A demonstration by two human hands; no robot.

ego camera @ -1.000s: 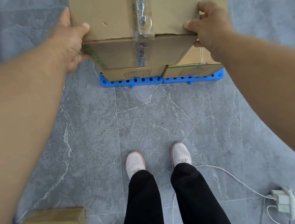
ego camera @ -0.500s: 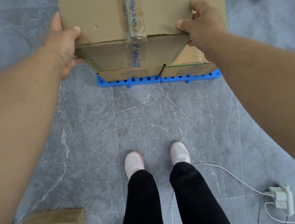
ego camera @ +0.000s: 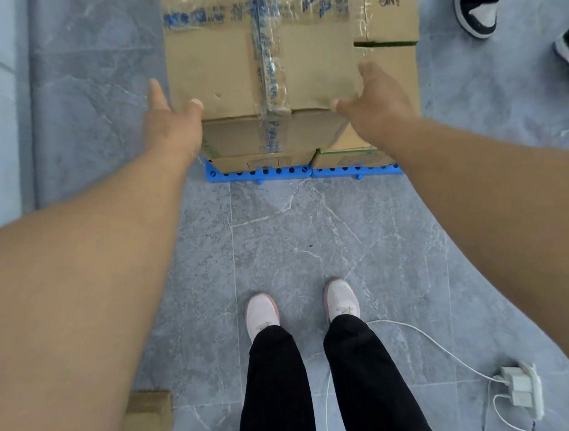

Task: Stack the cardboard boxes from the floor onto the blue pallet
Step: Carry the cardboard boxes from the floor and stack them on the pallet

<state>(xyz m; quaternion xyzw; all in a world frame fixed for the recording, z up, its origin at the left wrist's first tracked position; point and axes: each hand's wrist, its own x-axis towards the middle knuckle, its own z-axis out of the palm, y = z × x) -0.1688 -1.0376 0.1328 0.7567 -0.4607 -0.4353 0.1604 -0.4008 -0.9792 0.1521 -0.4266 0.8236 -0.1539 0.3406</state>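
Observation:
A taped cardboard box [ego camera: 228,65] lies on top of the stack on the blue pallet [ego camera: 265,173]. My left hand [ego camera: 168,125] is at its near left corner, fingers straight along the side and thumb on the top face. At the near right corner my right hand [ego camera: 380,107] lies flat against the side, thumb resting on the top edge. Under it sit two lower boxes [ego camera: 264,162] [ego camera: 350,158], and another stacked box [ego camera: 392,6] stands just to its right.
One more cardboard box [ego camera: 146,423] sits on the grey tiled floor at my lower left. A white power strip [ego camera: 522,390] with a cable [ego camera: 424,337] lies at the lower right. Another person's dark shoes [ego camera: 479,16] stand at the upper right, beside the pallet.
The box has moved away from me and down onto the stack. My fingers have straightened along its sides, loosening the grip. Another person's shoes have come into view.

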